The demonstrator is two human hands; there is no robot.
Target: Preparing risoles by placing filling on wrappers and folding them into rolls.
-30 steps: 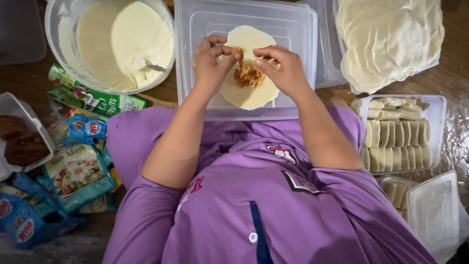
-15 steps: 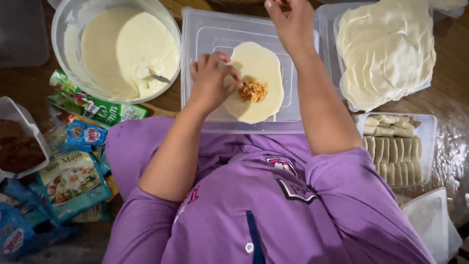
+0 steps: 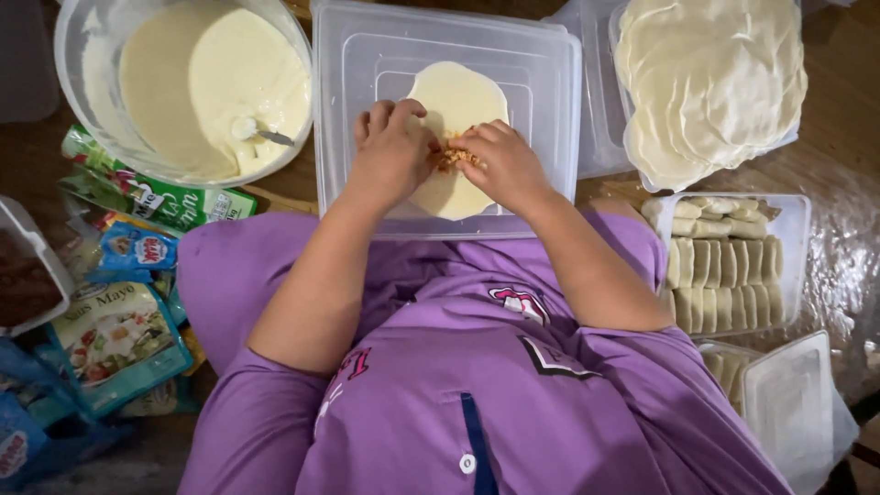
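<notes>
A pale round wrapper (image 3: 456,99) lies flat on an upturned clear plastic lid (image 3: 367,73) in front of me. An orange-brown filling (image 3: 453,158) sits at its middle. My left hand (image 3: 392,151) and my right hand (image 3: 502,165) rest side by side on the wrapper, fingertips pinching at the filling between them. Both hands cover the near half of the wrapper.
A clear bowl of pale batter (image 3: 183,82) with a spoon stands at the far left. A stack of wrappers (image 3: 710,78) lies far right. A tray of rolled pieces (image 3: 724,261) sits right. Sauce packets (image 3: 115,275) and a brown-filled container (image 3: 27,280) lie left.
My right hand, which had reached away past the lid, has come back onto the wrapper beside my left hand. Both hands now press at the filling.
</notes>
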